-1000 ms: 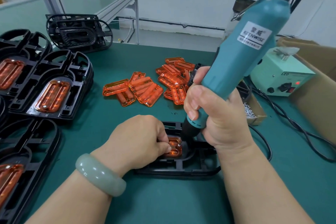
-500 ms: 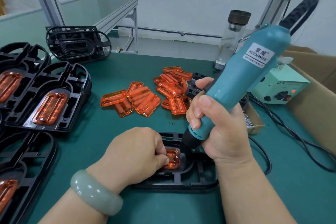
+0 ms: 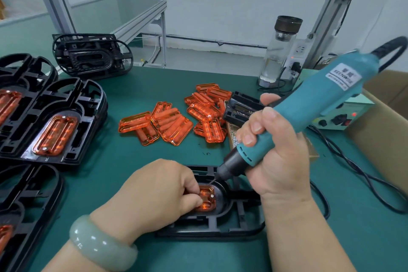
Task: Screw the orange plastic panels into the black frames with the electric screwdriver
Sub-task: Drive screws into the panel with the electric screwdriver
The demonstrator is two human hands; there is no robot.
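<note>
1. The left hand [image 3: 154,192], with a green bracelet [image 3: 101,247] on its wrist, lies curled over the frame [image 3: 212,228] nearest the person. Its thumb and fingertips hold the panel [image 3: 207,202] down in the frame's round-ended recess.
2. The panel sits in the frame with its left part hidden under the fingers. A silver screw [image 3: 212,195] shows at its right edge.
3. Just right of that grip, the right hand [image 3: 278,161] is wrapped tightly round the lower barrel of the screwdriver [image 3: 309,112]. The tool leans up and away to the right.
4. Its bit [image 3: 212,182] points down and left, with the tip at the panel's far edge, just beside the left fingertips. Whether it touches the panel cannot be told.
5. The frame lies flat on the green mat [image 3: 132,172] under both hands.
6. Beyond the grip, loose panels [image 3: 167,126] lie in two heaps. A small black part [image 3: 240,108] and a carton of screws [image 3: 232,132] sit just behind the right hand's fingers.
7. Left of the grip, finished frames [image 3: 55,130] overlap one another, and those in full view carry a fitted panel.
8. A cable [image 3: 353,172] trails over the mat to the right of the right hand.
9. Farther off are a stack of bare frames [image 3: 90,57] at far left, a bottle [image 3: 280,48], and a power box [image 3: 340,115] with a red light behind the screwdriver. A cardboard box [image 3: 386,117] stands at the right.
</note>
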